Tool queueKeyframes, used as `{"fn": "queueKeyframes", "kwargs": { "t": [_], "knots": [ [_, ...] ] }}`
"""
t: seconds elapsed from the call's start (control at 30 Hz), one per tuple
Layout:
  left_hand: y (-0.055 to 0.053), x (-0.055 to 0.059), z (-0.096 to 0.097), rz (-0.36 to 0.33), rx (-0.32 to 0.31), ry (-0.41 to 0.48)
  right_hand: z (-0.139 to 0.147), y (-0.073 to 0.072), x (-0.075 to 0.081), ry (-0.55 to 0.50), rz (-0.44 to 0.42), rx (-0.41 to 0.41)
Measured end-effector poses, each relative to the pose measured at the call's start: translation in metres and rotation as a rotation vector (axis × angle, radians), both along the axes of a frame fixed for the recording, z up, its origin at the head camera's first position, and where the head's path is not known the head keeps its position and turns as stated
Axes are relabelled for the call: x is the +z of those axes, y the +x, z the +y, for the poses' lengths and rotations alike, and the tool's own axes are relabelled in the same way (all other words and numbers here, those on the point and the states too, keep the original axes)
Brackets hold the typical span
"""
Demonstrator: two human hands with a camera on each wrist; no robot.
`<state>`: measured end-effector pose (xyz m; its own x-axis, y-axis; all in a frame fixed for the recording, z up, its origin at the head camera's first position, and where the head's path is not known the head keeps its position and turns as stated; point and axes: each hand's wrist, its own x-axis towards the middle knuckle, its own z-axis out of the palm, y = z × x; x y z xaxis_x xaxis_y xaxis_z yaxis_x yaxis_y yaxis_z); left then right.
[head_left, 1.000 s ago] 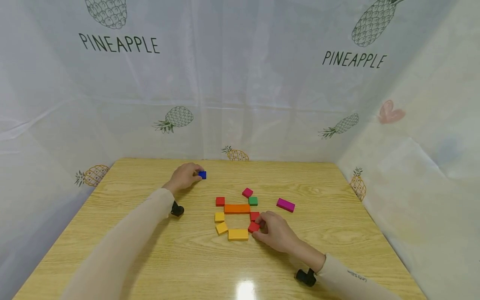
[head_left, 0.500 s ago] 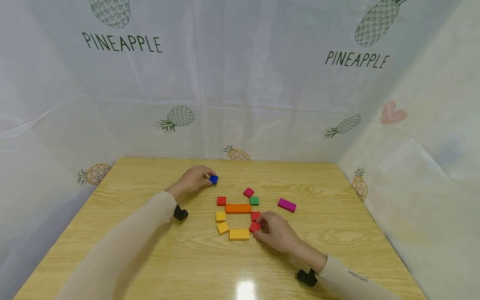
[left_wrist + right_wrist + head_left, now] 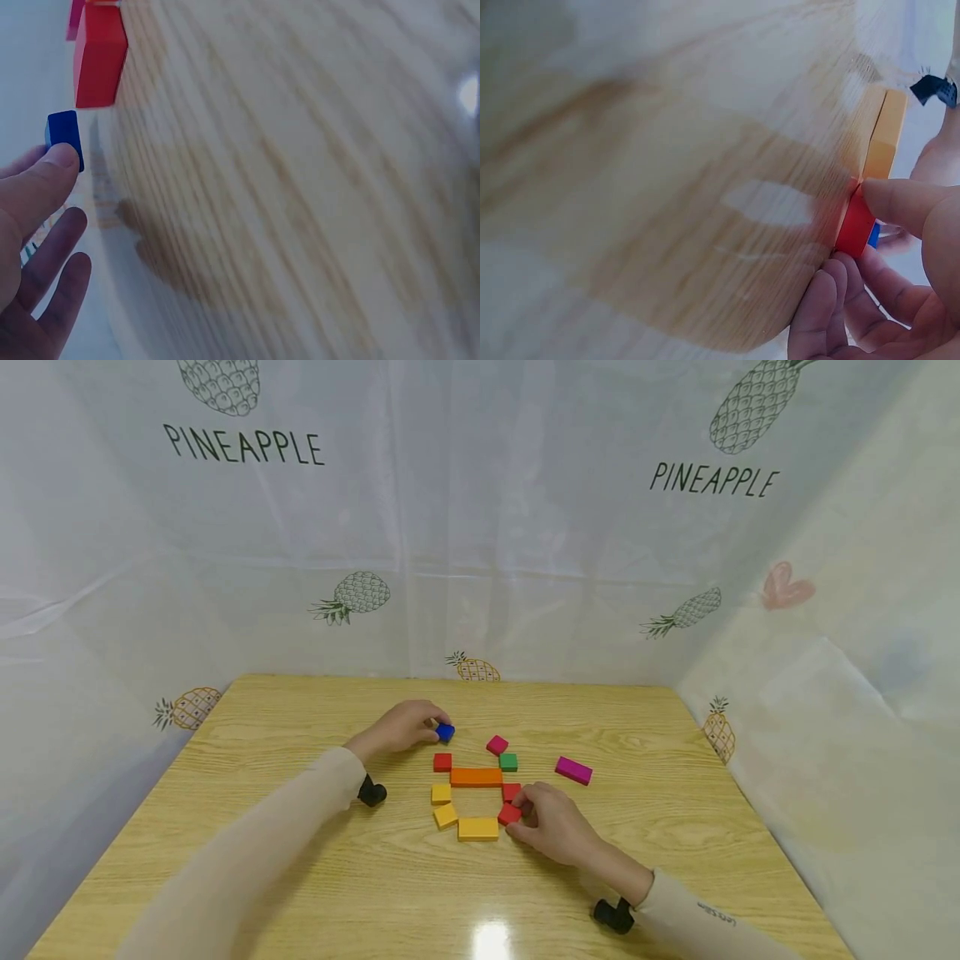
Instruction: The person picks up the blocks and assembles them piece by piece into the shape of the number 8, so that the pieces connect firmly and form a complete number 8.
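Note:
My left hand point(image 3: 408, 727) pinches a small blue block point(image 3: 446, 732) between thumb and fingers, behind the red block point(image 3: 442, 762) at the back left of a block outline. The left wrist view shows the thumb on the blue block point(image 3: 65, 136), with the other fingers apart below. At the outline's front right, my right hand point(image 3: 553, 825) holds a red block point(image 3: 509, 814) between thumb and fingertips. In the right wrist view this red block point(image 3: 856, 226) sits on the table beside a yellow block point(image 3: 886, 133).
An orange bar point(image 3: 476, 777), a green block point(image 3: 508, 762), a pink block point(image 3: 497, 744), another red block point(image 3: 512, 792), two small yellow blocks point(image 3: 441, 793) and a long yellow block point(image 3: 477, 829) make up the arrangement. A magenta bar point(image 3: 573, 770) lies to the right. White cloth point(image 3: 480, 527) hangs behind the table point(image 3: 337, 893).
The left hand has carried the blue block rightward and nearer, from the back left toward the block outline. My right hand stays at the red block.

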<state>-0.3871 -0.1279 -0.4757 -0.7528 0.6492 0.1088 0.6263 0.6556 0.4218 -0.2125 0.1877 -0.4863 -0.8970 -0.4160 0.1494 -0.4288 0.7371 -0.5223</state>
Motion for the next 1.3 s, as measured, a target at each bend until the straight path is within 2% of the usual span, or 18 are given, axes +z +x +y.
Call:
{"fn": "queueKeyframes", "kwargs": {
  "t": [0.17,0.3,0.67,1.3],
  "knots": [
    [0.003,-0.003,0.006,0.014,-0.059,-0.007,0.000,0.000,0.000,0.000,0.000,0.002],
    [0.003,-0.005,0.008,0.032,-0.083,-0.025,0.000,0.000,0.000,0.006,0.004,-0.003],
    [0.003,-0.001,0.011,-0.047,-0.091,-0.016,-0.001,-0.001,-0.001,0.009,-0.004,-0.012],
    [0.005,0.001,0.008,-0.049,-0.123,-0.041,0.000,-0.002,-0.001,0.011,-0.014,-0.017]
  ]
}}
